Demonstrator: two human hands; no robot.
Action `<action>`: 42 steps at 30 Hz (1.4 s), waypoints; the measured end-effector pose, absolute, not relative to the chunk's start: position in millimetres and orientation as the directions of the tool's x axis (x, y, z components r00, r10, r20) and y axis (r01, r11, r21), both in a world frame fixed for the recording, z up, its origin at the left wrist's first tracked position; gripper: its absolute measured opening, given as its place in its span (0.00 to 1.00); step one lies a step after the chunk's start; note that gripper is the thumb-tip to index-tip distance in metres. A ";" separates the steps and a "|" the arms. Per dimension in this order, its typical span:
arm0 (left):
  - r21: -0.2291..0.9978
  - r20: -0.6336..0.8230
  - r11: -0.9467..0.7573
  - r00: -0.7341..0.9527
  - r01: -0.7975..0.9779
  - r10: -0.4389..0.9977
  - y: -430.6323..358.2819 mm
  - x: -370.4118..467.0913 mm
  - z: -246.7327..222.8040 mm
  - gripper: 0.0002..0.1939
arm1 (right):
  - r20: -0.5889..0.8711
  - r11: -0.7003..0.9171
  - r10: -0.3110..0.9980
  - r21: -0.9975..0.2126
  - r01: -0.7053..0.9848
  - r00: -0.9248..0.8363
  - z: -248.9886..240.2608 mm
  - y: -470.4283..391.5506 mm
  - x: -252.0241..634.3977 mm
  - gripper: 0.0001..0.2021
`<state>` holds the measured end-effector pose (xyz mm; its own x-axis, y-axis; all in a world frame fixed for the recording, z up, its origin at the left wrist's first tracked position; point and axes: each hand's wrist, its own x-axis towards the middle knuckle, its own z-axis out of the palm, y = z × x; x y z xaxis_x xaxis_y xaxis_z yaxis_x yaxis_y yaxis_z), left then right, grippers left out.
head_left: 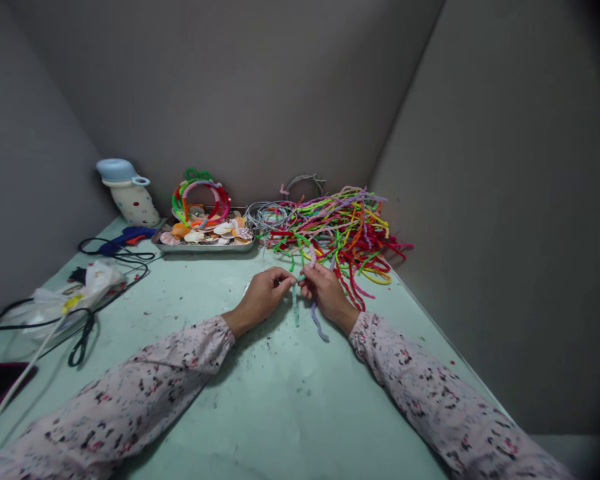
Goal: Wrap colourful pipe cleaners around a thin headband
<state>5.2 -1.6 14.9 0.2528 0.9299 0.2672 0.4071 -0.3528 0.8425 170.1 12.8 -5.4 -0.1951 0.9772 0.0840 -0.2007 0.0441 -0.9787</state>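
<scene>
Both hands meet over the middle of the pale green table (300, 400). My left hand (266, 293) pinches a mint-green pipe cleaner (295, 310), whose end hangs below the fingertips. My right hand (329, 292) is closed on the same twisted piece, a few centimetres to the right. From under my right hand a lavender pipe cleaner (320, 327) dangles, and a pale pink bit (313, 255) sticks up above its fingers. How the strands join between the fingers is too small to make out. Just behind lies a tangled pile of coloured pipe cleaners (350, 227).
A metal tray (205, 249) of seashells (223, 229) with pipe-cleaner-wrapped rings (220, 200) stands at the back. Coiled grey wire (267, 215) lies beside it. At left are a blue-lidded bottle (133, 200), a blue glue gun (123, 240), black cables (83, 340) and a plastic bag (97, 283).
</scene>
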 end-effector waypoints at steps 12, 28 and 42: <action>0.889 0.249 -0.324 0.252 0.325 0.935 -5.5 5.5 18.9 0.14 | 0.102 0.051 0.975 -0.967 -0.250 -0.196 -4.4 12.6 169.8 0.15; 0.887 0.252 -0.321 0.235 0.332 0.939 -4.3 6.7 17.3 0.14 | 0.059 0.005 0.979 -0.964 -0.266 -0.197 -4.8 13.6 170.0 0.16; 0.889 0.244 -0.311 0.227 0.337 0.943 -6.1 6.7 20.5 0.14 | 0.060 0.009 0.980 -0.966 -0.257 -0.192 -2.9 11.6 169.7 0.16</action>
<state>6.7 -6.1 20.5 0.2272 0.9427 0.2443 0.3368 -0.3115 0.8886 169.7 11.6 -2.9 -0.1921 0.9796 0.0598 -0.2574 0.0086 -0.9663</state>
